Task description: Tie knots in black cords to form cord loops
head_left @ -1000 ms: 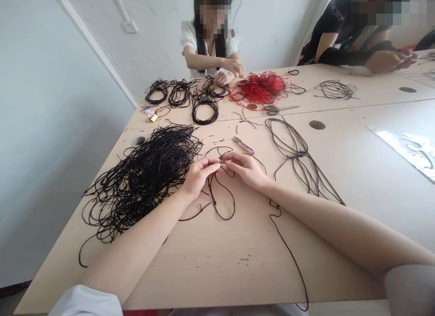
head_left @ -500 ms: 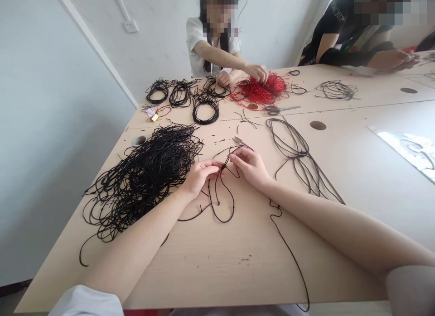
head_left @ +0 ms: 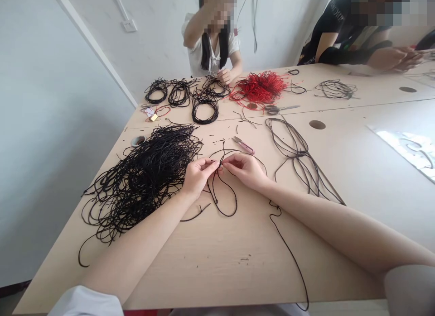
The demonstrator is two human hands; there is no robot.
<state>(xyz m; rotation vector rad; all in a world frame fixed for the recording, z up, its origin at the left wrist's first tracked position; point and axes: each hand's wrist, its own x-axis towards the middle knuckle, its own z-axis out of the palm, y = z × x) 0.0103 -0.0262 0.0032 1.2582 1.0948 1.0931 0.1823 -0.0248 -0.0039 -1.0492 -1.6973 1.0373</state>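
Near the middle of the table, my left hand [head_left: 199, 175] pinches a thin black cord [head_left: 235, 203] between thumb and fingers. My right hand [head_left: 245, 169] is closed on the same cord just beside it, the fingertips of both hands almost meeting. A loop of the cord hangs below the fingers and short ends stick up above them. Left of my left hand lies a large tangled pile of black cords [head_left: 149, 171]. Small thread snips [head_left: 244, 145] with a pinkish handle lie just beyond my right hand.
Black coils [head_left: 205, 111], a red cord pile [head_left: 263, 87] and dark scissors [head_left: 273, 110] lie across the wooden table [head_left: 220, 261]. At right are a bundle of looped cords [head_left: 301, 154] and a round hole [head_left: 317, 125]. Two people sit at the far side.
My right hand has moved slightly left and down, closer to my left hand, uncovering the snips. Across the table, a person's arm has lifted from the red pile, with dark cord now hanging in the air.
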